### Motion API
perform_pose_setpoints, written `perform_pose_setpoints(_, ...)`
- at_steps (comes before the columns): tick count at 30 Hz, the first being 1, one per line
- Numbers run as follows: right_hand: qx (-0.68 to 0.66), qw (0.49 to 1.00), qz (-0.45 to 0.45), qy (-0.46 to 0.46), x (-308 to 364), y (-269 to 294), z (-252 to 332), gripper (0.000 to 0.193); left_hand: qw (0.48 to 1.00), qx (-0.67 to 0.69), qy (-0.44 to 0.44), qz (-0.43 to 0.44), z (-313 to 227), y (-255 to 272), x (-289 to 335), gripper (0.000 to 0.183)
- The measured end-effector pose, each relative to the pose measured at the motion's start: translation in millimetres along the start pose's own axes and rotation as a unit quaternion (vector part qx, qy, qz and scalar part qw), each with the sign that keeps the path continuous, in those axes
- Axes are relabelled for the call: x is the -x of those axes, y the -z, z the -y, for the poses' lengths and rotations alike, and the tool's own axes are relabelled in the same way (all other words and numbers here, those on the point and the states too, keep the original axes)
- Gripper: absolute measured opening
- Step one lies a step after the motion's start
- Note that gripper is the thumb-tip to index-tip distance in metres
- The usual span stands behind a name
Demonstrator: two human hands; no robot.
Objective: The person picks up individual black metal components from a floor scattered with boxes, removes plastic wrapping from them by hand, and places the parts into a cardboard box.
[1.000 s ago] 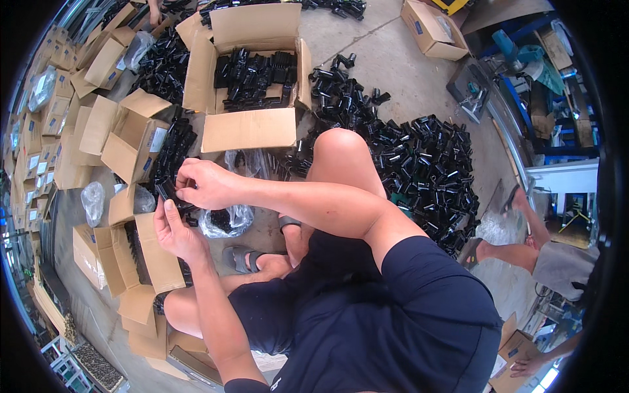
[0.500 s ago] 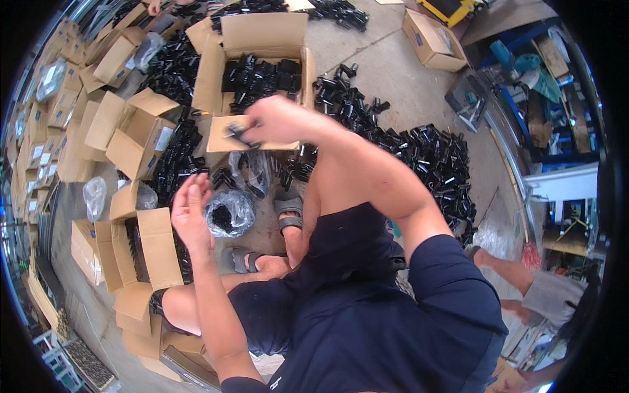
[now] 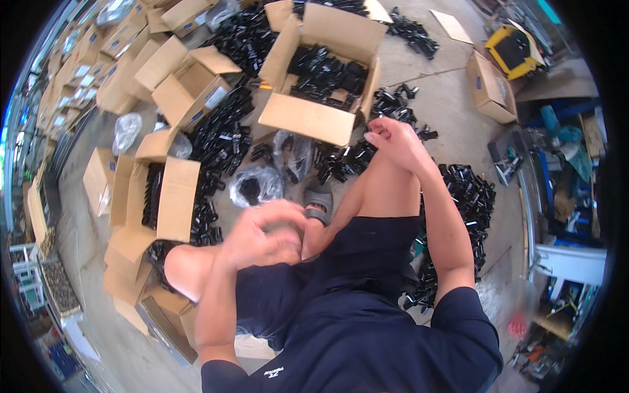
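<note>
The right hand (image 3: 397,143) is hovering near black parts (image 3: 393,103), fingers parted. The blurred left hand (image 3: 259,229) is hanging loosely spread.

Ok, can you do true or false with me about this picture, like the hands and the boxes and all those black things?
1. The big open box has black parts inside it. True.
2. The left hand is inside that box. False: it is over the person's legs.
3. The right hand is closer to that box than the left hand is. True.
4. Every black part is packed in a box. False: many lie in heaps on the floor.
5. The person's shirt is bright yellow. False: it is dark blue.
6. A grey sandal shows on one foot. True.
</note>
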State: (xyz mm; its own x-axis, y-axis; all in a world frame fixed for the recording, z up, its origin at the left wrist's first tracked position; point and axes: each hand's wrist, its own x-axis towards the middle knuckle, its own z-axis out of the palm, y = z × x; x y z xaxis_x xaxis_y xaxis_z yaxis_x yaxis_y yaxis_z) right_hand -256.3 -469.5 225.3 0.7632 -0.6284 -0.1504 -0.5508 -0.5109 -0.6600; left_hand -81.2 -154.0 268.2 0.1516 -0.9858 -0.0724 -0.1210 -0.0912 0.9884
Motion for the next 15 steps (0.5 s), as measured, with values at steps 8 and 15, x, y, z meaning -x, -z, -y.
perform_pose_setpoints(8, 0.139, 0.986, -0.055, 0.074, 7, -25, -3, 0.031, 0.898, 0.175, -0.329, 0.233, -88, -92, 54, 0.03)
perform_pose_setpoints(15, 0.185, 0.981, 0.006, 0.054, 6, -37, 12, 0.037, 0.902, 0.056, -0.369, -0.218, -76, -94, 66, 0.036)
